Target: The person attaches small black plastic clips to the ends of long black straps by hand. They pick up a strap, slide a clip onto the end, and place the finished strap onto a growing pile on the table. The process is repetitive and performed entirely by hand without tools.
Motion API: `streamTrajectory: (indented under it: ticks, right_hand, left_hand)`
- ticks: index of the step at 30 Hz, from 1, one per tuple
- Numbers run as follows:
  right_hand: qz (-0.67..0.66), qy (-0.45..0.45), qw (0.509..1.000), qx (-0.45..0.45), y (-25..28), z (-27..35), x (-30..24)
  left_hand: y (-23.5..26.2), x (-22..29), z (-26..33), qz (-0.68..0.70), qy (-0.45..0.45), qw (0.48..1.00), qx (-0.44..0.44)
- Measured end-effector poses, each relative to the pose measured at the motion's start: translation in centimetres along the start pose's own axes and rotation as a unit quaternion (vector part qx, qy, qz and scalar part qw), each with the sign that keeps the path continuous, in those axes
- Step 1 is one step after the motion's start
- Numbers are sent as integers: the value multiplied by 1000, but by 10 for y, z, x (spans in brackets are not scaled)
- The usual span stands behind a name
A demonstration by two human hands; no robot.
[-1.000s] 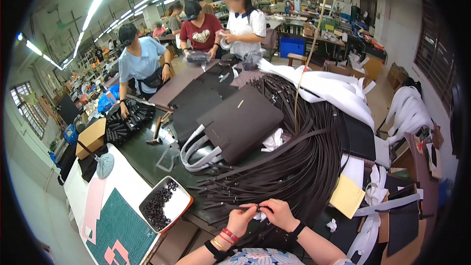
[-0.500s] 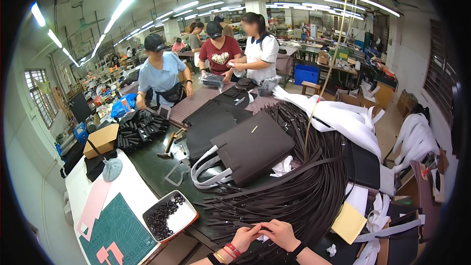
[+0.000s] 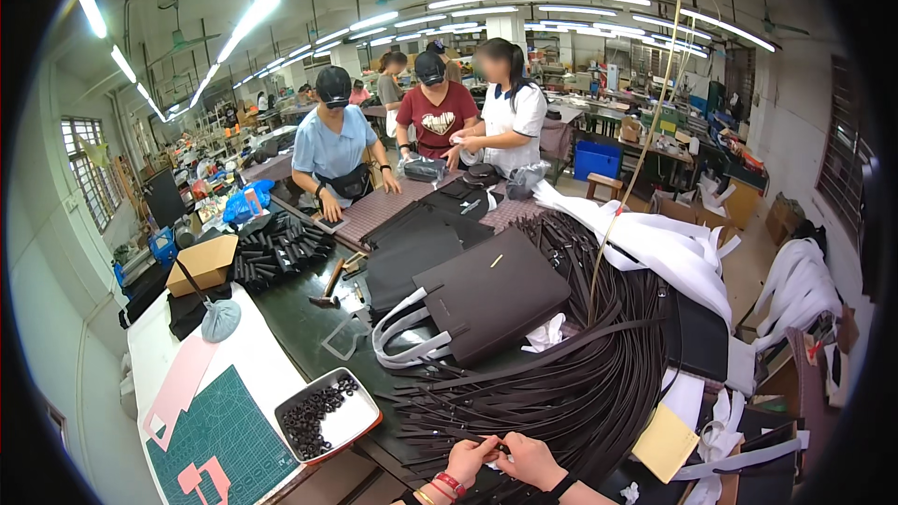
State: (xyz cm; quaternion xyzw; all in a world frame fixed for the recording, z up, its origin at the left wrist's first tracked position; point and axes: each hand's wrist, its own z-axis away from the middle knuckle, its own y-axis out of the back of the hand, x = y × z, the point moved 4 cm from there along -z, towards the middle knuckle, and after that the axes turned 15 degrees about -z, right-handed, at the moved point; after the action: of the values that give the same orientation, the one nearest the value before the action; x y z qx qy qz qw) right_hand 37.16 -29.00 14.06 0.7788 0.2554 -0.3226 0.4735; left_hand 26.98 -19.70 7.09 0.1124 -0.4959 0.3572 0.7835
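My left hand and my right hand meet at the near edge of the heap, fingertips pinched together. Between them is the end of a dark strap, partly covered by my fingers. A large pile of long dark brown straps spreads beyond and around both hands. Behind it lies a dark brown handbag with its pale-wrapped handles turned to the left. To the left of my hands stands a white tray with small black pieces in it.
A green cutting mat with pink templates lies at left. A hammer and black rolled pieces are farther back. A yellow pad and white strips lie at right. Several people work across the table; a cord hangs down.
The view has shifted slightly, so the scene sits a little farther right. My hands stay together at the strap. Across the table, the person in light blue now has both hands down on the tabletop.
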Motion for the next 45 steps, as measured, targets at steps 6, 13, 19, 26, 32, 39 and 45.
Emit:
streamTrajectory:
  ticks: [6,13,19,26,32,39,45]
  right_hand:
    - [-173,-84,981,11,17,1,8]
    - [-132,-46,990,35,19,8,5]
    - [-94,-27,995,30,11,12,7]
    - [-64,-46,997,2,11,10,9]
    - [-20,-6,1000,-8,16,12,2]
    - [23,1,999,-36,-28,7,57]
    - [162,-24,974,-158,-75,51,45]
  left_hand:
    - [-7,6,7,63,-58,996,-18]
    - [-9,7,9,70,-76,994,-29]
    - [-7,11,7,-53,-119,990,-57]
    - [-4,8,9,-25,-121,992,-12]
    - [14,8,-7,30,-44,998,39]
    - [20,-55,-42,136,86,987,15]
    - [38,-126,-64,14,269,963,-1]
